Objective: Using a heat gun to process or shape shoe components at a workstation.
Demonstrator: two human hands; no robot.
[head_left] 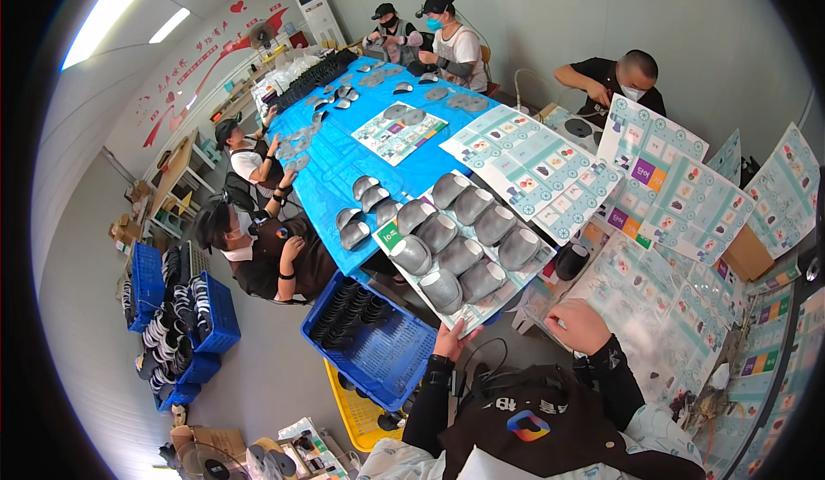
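My left hand (454, 341) grips the near edge of a flat printed board (526, 284), which is tilted and carries rows of grey, dome-shaped shell pieces (460, 255) with pale inner edges. Over the printed sheets to the right, my right hand (580, 324) is closed with its fingers curled in; whatever they might hold is hidden. A dark, rounded cup-shaped piece (571, 261) lies just beyond that hand, apart from it. Several more grey shells (371, 196) rest on the blue-covered table (331, 231) beside the board's far left corner.
Below the table stands a blue crate (391, 355) with stacked dark pieces, over a yellow crate (351, 411). Printed boards (679, 179) are propped at the right, with more sheets (670, 308) beneath. Several people work around the table. Filled blue crates (219, 308) stand on the left floor.
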